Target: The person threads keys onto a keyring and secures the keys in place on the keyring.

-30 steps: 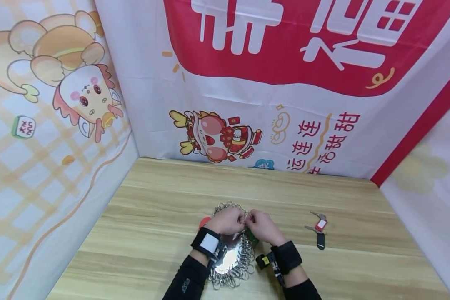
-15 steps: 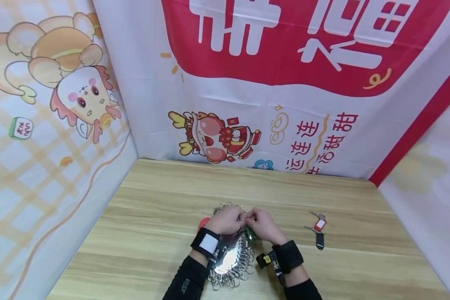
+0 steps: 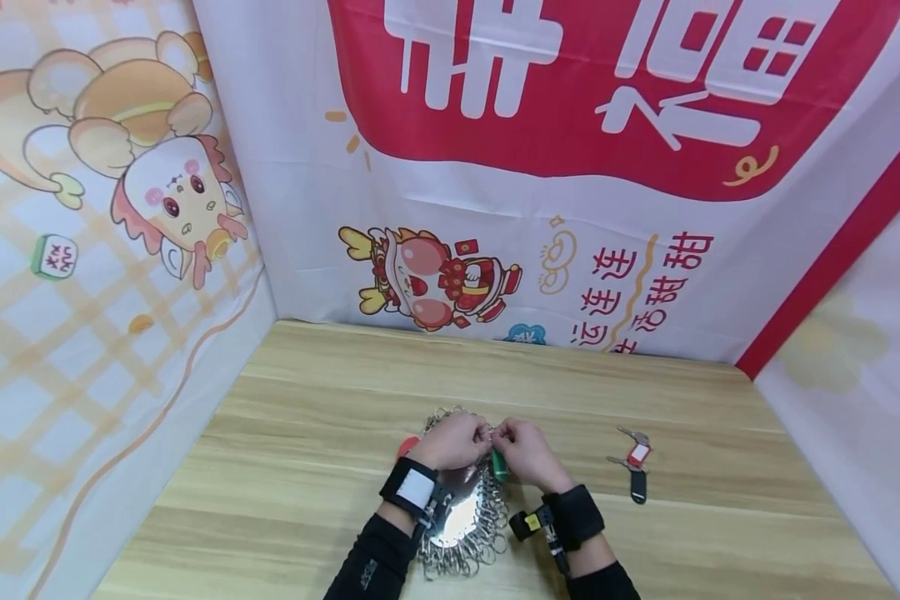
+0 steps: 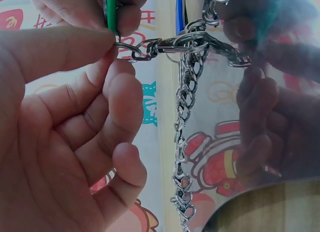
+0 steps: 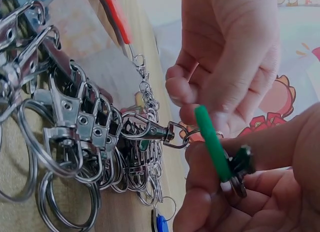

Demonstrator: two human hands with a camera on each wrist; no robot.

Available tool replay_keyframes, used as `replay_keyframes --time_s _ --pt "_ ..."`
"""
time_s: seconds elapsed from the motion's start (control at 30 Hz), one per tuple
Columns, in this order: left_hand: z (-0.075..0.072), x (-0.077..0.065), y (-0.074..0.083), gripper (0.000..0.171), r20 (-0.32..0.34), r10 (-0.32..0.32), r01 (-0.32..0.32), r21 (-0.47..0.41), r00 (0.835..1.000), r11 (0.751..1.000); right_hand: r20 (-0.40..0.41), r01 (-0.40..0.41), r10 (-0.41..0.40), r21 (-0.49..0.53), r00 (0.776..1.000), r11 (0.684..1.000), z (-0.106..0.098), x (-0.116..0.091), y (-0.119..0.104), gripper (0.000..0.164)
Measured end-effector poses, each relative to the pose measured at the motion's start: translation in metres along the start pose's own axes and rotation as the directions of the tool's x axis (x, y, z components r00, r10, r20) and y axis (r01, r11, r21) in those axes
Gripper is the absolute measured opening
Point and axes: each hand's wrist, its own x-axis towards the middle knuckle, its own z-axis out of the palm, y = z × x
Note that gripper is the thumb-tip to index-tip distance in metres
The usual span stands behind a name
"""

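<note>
A shiny metal disc [image 3: 456, 518] lies on the table, its edge lined with several swivel clips and key rings. Near its far right side, my left hand [image 3: 453, 442] pinches a small split ring [image 4: 128, 50] between thumb and forefinger. That ring hangs from a swivel clip [image 5: 150, 131] on the disc's edge. My right hand [image 3: 531, 457] meets it there, its thumb and forefinger pinching a key with a green tag [image 5: 212, 142] right at the same ring. The key itself is mostly hidden behind the tag and fingers.
Two keys, with a red tag [image 3: 638, 452] and a black tag [image 3: 638, 487], lie on the table to the right. A red item [image 3: 408, 446] shows left of the disc. A blue tag [image 5: 162, 223] hangs among the clips. Printed cloth walls stand behind and beside the table.
Both hands stay in nearly the same place at the ring. The green tag under my right fingers has turned and shows more of its flat side.
</note>
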Motion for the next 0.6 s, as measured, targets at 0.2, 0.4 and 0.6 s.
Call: replay_keyframes --time_s 0.2,0.4,0.6 --pt "0.0023 -0.0006 -0.0007 0.016 0.011 -0.009 0.009 0.005 1.000 1.000 0.006 0.026 -0.026 -0.033 1.000 0.999 -0.0020 0.0005 0.0003 0.010" --pt "0.0044 -0.0015 -0.0014 0.019 0.035 -0.015 0.016 -0.010 0.999 1.000 0.026 0.131 -0.128 -0.135 0.991 0.982 -0.0039 0.0002 0.0005 0.006" --pt "0.0049 0.0010 -0.0020 0.020 0.020 -0.018 0.018 0.007 1.000 1.000 0.038 0.143 -0.139 -0.151 0.990 0.978 -0.0057 -0.0012 -0.0009 0.004"
